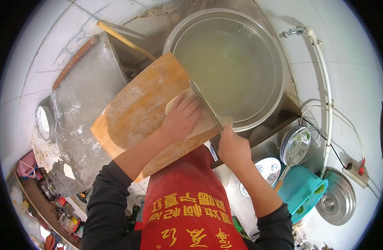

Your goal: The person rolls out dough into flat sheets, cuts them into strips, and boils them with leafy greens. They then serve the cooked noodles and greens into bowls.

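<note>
My left hand (182, 117) lies flat, palm down, on a sheet of pale dough (204, 122) with its fingers slightly spread. Beneath the dough is a floured wooden board (132, 106), which slants from the work table to the rim of a wide metal pot (275, 103). My right hand (235, 150) grips a knife (207, 104) at its near end. Seen nearly edge-on, the blade crosses the dough beside my left fingertips. A thin flap of dough (226, 120) shows past the blade, by the pot's rim. Cloudy liquid (225, 72) stands in the pot.
On the left, a flour-dusted work table (88, 109) carries a wooden rolling pin (74, 62) and a dough scrap (69, 172). A wooden stick (125, 39) leans behind the board. At right are plates (269, 170), a wire strainer (307, 145), a turquoise basin (299, 190) and a tap (293, 32).
</note>
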